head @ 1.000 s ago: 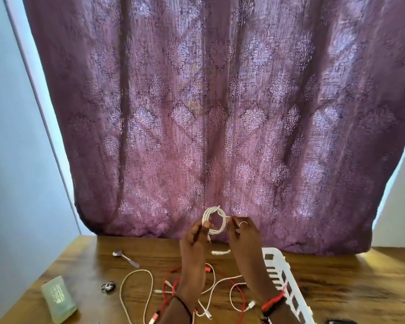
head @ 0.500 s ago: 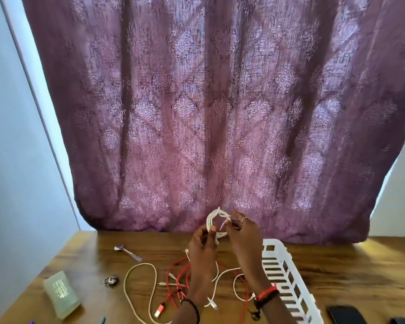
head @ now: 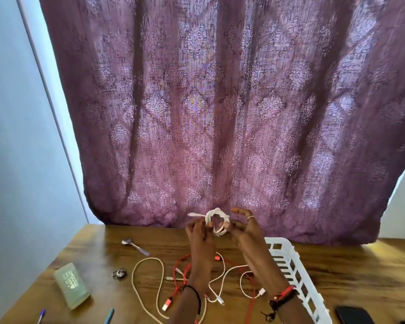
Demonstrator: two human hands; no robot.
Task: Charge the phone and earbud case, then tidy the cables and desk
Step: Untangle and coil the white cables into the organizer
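I hold a small coil of white cable (head: 216, 221) up above the wooden desk (head: 351, 272). My right hand (head: 244, 230) pinches the coil's right side. My left hand (head: 198, 232) grips its left side, where the loose plug end sticks out to the left. Below my wrists lies a tangle of red cable (head: 185, 274) and white cable (head: 147, 284). A dark phone (head: 353, 315) lies at the bottom right edge, partly cut off.
A white slatted plastic basket (head: 290, 267) stands right of my right forearm. A spoon (head: 135, 246), a small metal ring object (head: 119, 273), a green tube (head: 71, 285) and two pens (head: 109, 315) lie on the left. A purple curtain (head: 220, 113) hangs behind the desk.
The coil has been wound tighter and its plug end now juts left. The camera dipped, so more of the desk, the pens and the phone show.
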